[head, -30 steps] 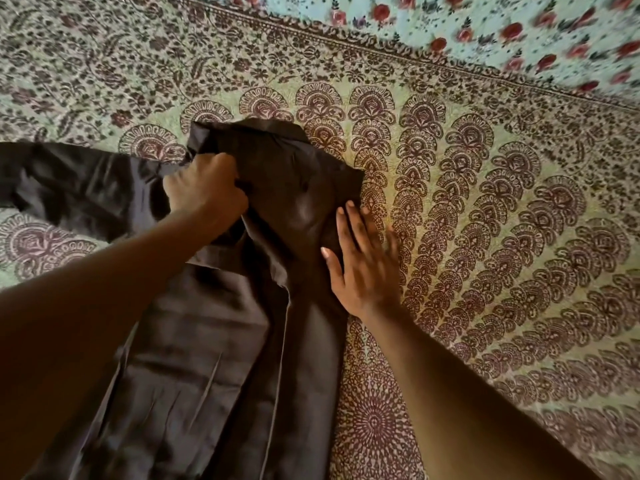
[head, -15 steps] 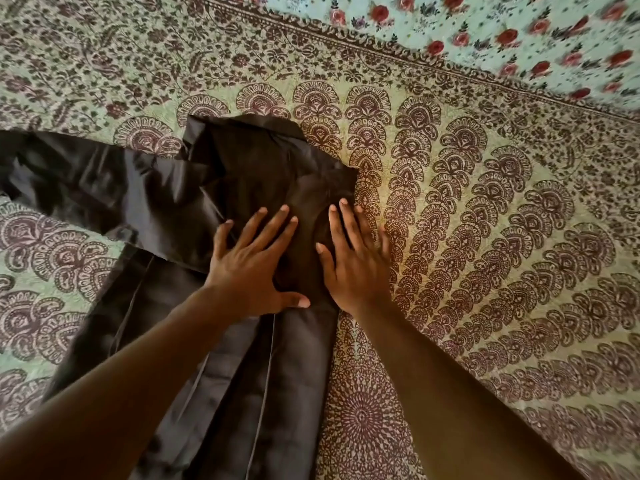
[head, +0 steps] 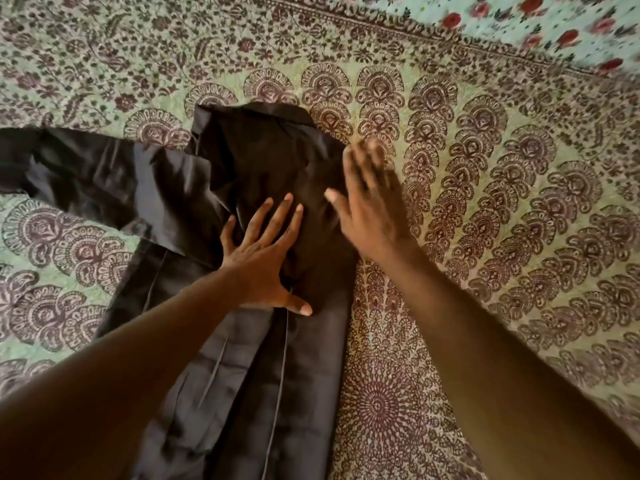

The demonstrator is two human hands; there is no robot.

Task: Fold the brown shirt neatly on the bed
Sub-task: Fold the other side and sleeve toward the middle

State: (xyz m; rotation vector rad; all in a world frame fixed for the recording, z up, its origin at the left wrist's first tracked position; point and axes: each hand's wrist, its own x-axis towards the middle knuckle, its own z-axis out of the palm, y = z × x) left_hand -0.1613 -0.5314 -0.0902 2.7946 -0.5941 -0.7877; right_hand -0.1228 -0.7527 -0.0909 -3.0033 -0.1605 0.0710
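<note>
Brown shirt (head: 263,174) lies part-folded on patterned bed (head: 485,237), one sleeve (head: 86,171) out left. Left hand (head: 263,258) flat, fingers spread, pressing shirt's middle. Right hand (head: 374,206) blurred, fingers straight, at shirt's right edge near collar; contact unclear.

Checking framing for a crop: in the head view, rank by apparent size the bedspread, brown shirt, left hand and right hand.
1. bedspread
2. brown shirt
3. left hand and right hand: alike; the right is motion-blurred, so unranked.
</note>
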